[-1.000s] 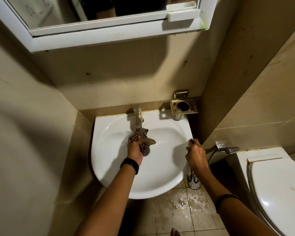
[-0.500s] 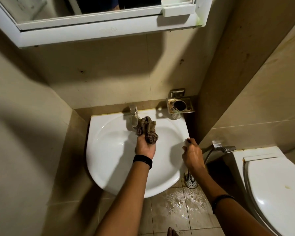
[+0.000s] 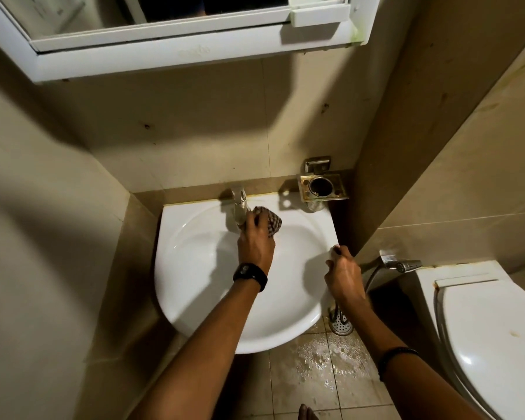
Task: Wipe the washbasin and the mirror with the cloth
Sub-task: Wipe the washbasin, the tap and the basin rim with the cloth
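Note:
A white washbasin [image 3: 194, 268] is fixed to the tiled wall below me. My left hand [image 3: 255, 241], with a black watch on the wrist, presses a bunched brown checked cloth [image 3: 270, 221] against the right side of the steel tap [image 3: 239, 207] at the basin's back. My right hand [image 3: 343, 274] rests curled on the basin's right rim. The mirror [image 3: 109, 13], in a white frame, hangs above at the top edge; only its lower strip shows.
A rusty metal holder [image 3: 323, 187] is mounted on the wall behind the basin's right corner. A hand sprayer [image 3: 402, 265] and hose hang between basin and white toilet [image 3: 491, 334] at right. The floor tiles [image 3: 325, 365] under the basin are wet.
My left hand has lifted the cloth from the bowl's middle up and back to the tap. My right hand has stayed on the rim.

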